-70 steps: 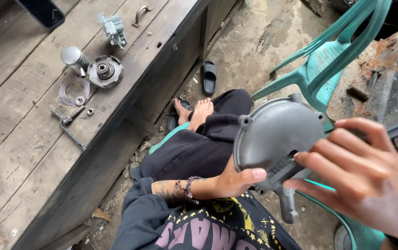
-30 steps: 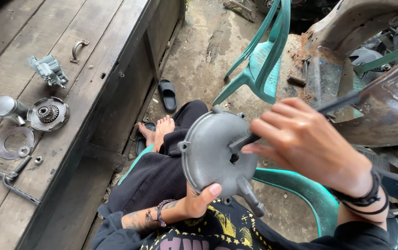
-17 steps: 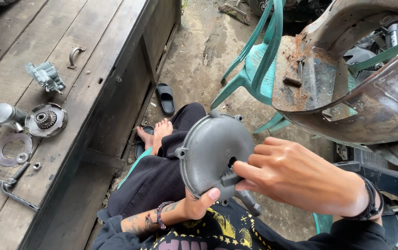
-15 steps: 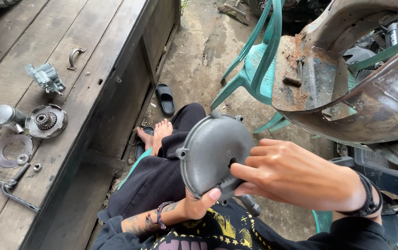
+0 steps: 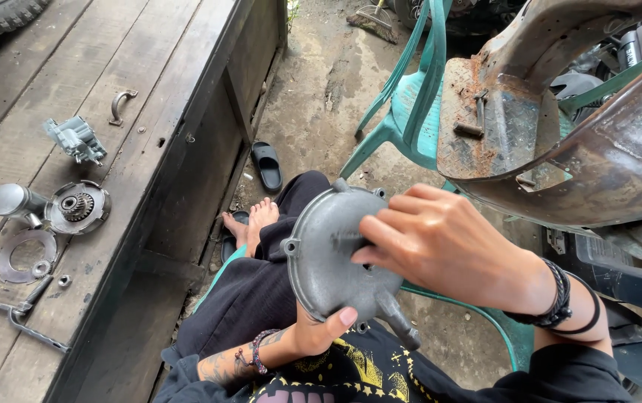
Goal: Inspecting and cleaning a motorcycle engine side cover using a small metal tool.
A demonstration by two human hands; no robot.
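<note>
Sitting w/ legs stretched toward the concrete floor (image 5: pixel 336 82), the person props a grey cast-metal engine cover (image 5: pixel 328 254) upright over the lap, domed outer face turned to the camera. Left hand (image 5: pixel 319 332) cups the cover's lower rim from beneath, thumb pressed on the edge near a bolt lug – grip closed on the cover, prob. to steady it so it won't rock. Right hand (image 5: pixel 444 246) lies across the cover's right side, fingers bent and pinched at a small raised spot near the centre; can't tell if a tool or fastener sits under the fingertips, so its grip reads as closed against the cover, contents unclear. A stubby spout-like arm sticks out of the cover's bottom right, pointing down and away from the body.

On the left, a worn wooden counter (image 5: pixel 149 82) carries loose parts, spread apart rather than stacked, each easy to pick out: a small grey pump-like casting (image 5: pixel 74 139), a curved metal bracket (image 5: pixel 120 104) just beyond it, a round plate w/ a gear in the middle (image 5: pixel 77 208) touching a short metal cylinder (image 5: pixel 9 200), a flat ring-shaped plate (image 5: pixel 26 254) below, then a spring and bent rod (image 5: pixel 26 313) near the edge.

A black sandal (image 5: pixel 266 166) lies on the floor by the bare feet. A teal plastic chair (image 5: pixel 410 104) stands just behind, and a rusty motorcycle body (image 5: pixel 559 142) fills the right, close by the right arm.
</note>
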